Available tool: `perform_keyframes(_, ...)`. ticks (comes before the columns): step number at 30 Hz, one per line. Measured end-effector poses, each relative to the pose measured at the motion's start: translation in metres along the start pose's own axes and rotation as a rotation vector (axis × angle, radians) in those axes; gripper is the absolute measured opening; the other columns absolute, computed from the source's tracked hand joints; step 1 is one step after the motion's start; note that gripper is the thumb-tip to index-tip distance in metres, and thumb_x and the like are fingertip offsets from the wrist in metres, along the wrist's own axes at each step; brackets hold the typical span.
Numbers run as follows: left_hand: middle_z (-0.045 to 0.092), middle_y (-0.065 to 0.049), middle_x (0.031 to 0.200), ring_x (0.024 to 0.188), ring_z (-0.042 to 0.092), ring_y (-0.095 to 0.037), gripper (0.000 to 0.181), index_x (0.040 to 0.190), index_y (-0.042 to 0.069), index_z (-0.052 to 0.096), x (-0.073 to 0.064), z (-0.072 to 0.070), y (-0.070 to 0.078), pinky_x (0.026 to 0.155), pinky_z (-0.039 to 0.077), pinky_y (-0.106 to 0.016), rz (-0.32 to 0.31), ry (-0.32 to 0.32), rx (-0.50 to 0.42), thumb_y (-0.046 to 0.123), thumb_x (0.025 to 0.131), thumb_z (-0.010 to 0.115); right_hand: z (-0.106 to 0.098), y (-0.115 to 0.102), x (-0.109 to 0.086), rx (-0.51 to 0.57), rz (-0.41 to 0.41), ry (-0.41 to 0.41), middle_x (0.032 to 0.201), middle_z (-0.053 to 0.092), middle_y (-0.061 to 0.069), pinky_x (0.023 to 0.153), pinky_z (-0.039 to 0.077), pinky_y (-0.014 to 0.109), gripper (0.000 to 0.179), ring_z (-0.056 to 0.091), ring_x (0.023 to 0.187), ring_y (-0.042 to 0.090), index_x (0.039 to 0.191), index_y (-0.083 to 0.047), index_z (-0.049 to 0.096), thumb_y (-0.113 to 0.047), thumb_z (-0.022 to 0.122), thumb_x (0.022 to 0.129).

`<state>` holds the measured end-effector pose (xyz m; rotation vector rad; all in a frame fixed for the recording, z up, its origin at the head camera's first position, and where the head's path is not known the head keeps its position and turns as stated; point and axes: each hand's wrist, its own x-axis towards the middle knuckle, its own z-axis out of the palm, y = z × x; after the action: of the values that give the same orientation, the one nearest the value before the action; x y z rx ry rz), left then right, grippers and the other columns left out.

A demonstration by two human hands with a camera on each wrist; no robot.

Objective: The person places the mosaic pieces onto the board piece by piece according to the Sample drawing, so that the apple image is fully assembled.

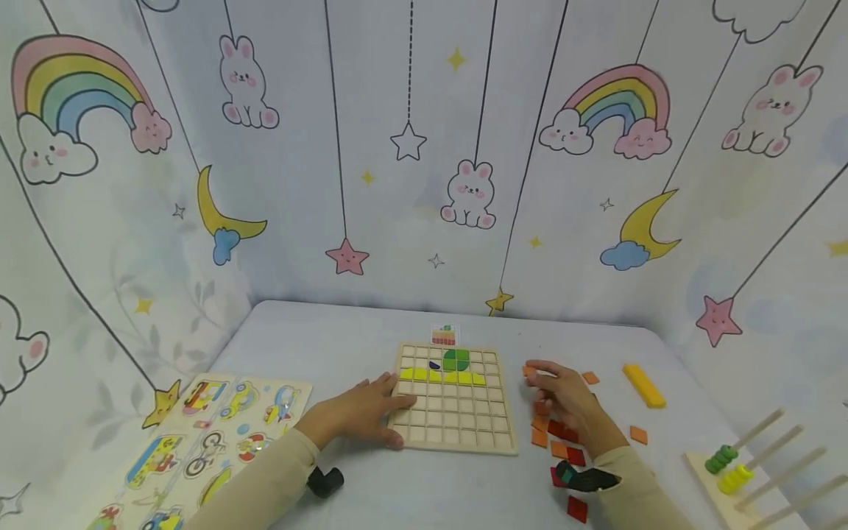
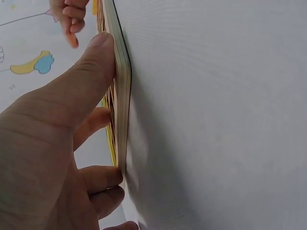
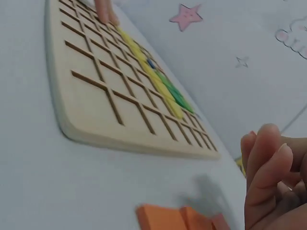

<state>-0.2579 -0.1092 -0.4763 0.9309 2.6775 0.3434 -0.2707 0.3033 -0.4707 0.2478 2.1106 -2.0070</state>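
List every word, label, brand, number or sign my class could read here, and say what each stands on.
None: no text can be read in any view.
Small card: a picture shows; any print is too small to read.
Picture puzzle: any lettering is too small to read.
Wooden grid board and loose tiles: no readable marks.
Backdrop: drawings, no readable words.

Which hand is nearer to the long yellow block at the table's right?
Right. The right hand is left of the long yellow block, pinching an orange tile; the left hand is much farther left, touching the wooden grid board.
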Motion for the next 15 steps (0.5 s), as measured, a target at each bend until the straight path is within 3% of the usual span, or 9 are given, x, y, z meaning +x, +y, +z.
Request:
perform_keyframes(3,0.025,-0.020,0.166,0.156,0.019,-0.036,0.082,0.155,0.037,0.044,-0.001,0.000,0.000,0.122,0.024,-0.058,0.006,-0.004,-0.005,0.068,0.083,0.071,0.030,0.006,0.003,-0.176,-0.027,-0.031,0.097,0.067,0.005,0.053,0.041,0.022,0.050,0.052,0.064,0.012,0.143,-0.006,0.056,-0.018,0.071,0.097)
perform_keyframes(9,0.025,-0.020,0.167,0.156,0.018,-0.036,0.081,0.155,0.036,0.044,-0.002,-0.001,0.001,0.122,0.023,-0.059,0.017,-0.001,-0.003,0.068,0.085,0.069,0.071,0.009,0.007,-0.528,-0.100,-0.017,0.096,0.062,0.007,0.068,0.046,0.030,0.039,0.054,0.087,0.022,0.126,-0.013,0.072,-0.021,0.079,0.089)
perform_keyframes(12,0.024,-0.020,0.167,0.156,0.018,-0.036,0.081,0.155,0.036,0.044,-0.002,-0.002,0.001,0.122,0.023,-0.059,0.015,-0.004,-0.010,0.067,0.085,0.069,0.081,0.009,0.005,-0.628,-0.106,0.001,0.098,0.065,0.006,0.072,0.049,0.032,0.040,0.056,0.090,0.023,0.127,-0.015,0.072,-0.019,0.079,0.088)
perform_keyframes(15,0.024,-0.020,0.167,0.156,0.018,-0.036,0.082,0.155,0.035,0.043,-0.002,-0.002,0.001,0.122,0.023,-0.058,0.012,-0.002,-0.006,0.067,0.085,0.069,0.086,0.008,0.002,-0.648,-0.100,0.016,0.099,0.065,0.005,0.072,0.048,0.032,0.044,0.056,0.091,0.023,0.131,-0.016,0.070,-0.019,0.079,0.088)
